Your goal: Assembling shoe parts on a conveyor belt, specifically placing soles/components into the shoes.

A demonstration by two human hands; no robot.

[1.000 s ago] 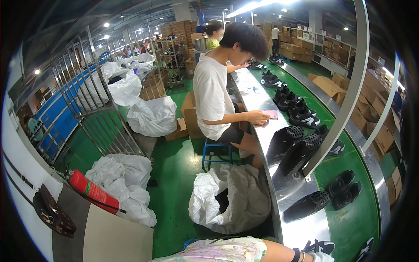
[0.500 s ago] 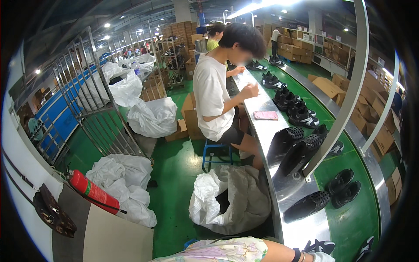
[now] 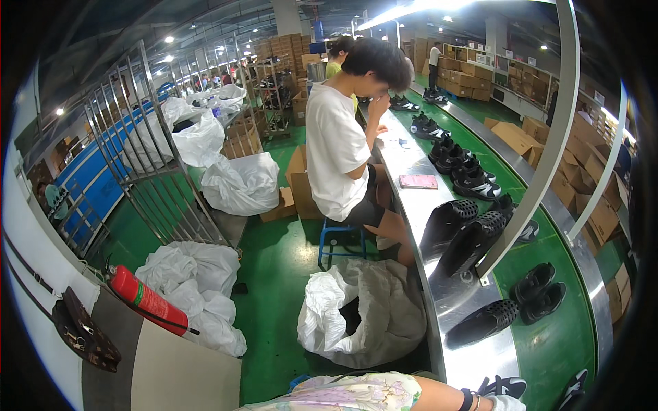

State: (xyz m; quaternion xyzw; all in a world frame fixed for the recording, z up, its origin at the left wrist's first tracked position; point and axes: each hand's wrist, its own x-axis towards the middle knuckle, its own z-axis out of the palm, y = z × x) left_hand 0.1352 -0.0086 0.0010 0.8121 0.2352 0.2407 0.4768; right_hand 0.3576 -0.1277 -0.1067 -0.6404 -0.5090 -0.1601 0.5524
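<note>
My left hand (image 3: 506, 403), in a white glove with a black band and a bracelet at the wrist, shows at the bottom edge of the head view. Its fingers are cut off by the frame, so whether it grips anything is hidden. Right against it is a black and white sneaker (image 3: 506, 387) on the metal bench. A floral sleeve (image 3: 356, 393) covers my upper arm. My right hand is out of the picture. Farther up the bench (image 3: 473, 359) lies a black perforated clog-like shoe (image 3: 482, 323), with a pair of black sneakers (image 3: 539, 294) beside it on the green belt.
A white post (image 3: 531, 171) rises from the bench. More black clog-like shoes (image 3: 469, 236), a pink phone (image 3: 418, 181) and a seated co-worker (image 3: 336, 151) are beyond. A white sack (image 3: 370, 315) stands on the floor, and a fire extinguisher (image 3: 147, 301) is at left.
The co-worker has bent the head lower and brought one hand up to the face, while the other has dropped toward the bench. My left arm looks unmoved.
</note>
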